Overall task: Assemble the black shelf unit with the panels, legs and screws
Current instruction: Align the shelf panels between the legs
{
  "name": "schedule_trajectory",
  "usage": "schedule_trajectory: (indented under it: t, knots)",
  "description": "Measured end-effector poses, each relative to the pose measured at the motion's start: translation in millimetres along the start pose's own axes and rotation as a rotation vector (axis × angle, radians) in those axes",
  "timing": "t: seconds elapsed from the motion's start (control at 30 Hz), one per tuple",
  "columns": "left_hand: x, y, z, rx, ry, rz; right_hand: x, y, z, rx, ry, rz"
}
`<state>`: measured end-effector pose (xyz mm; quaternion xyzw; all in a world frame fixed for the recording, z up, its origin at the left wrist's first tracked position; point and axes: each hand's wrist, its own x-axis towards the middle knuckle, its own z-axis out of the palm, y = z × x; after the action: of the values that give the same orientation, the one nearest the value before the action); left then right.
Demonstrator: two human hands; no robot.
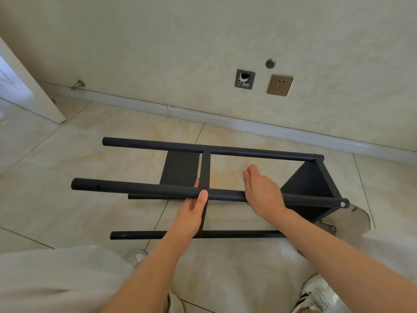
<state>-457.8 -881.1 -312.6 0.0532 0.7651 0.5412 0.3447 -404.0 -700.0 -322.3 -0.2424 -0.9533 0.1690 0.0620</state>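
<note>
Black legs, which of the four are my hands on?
The near upper leg, with the silver screw at its right end; left hand and right hand hold it. The other three are untouched.

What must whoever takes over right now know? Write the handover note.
Left hand: grips the upper near leg beside the middle panel.
Right hand: grips the same leg, nearer the end panel.
The shelf unit lies on its side on the tiled floor, all four legs horizontal.
Done: end and middle panels are joined to the legs; a screw sits in the held leg's right tip.
Left: the legs' left ends are free, with empty holes; probably another panel goes there.
</note>
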Motion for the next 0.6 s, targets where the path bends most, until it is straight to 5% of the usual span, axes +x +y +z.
schedule_trajectory:
  t: [0.6]
  knots:
    - [12.6,-17.6,-6.8,0.416,-0.080,-0.066,-19.9,16.1,12.5,-0.239,-0.032,-0.059]
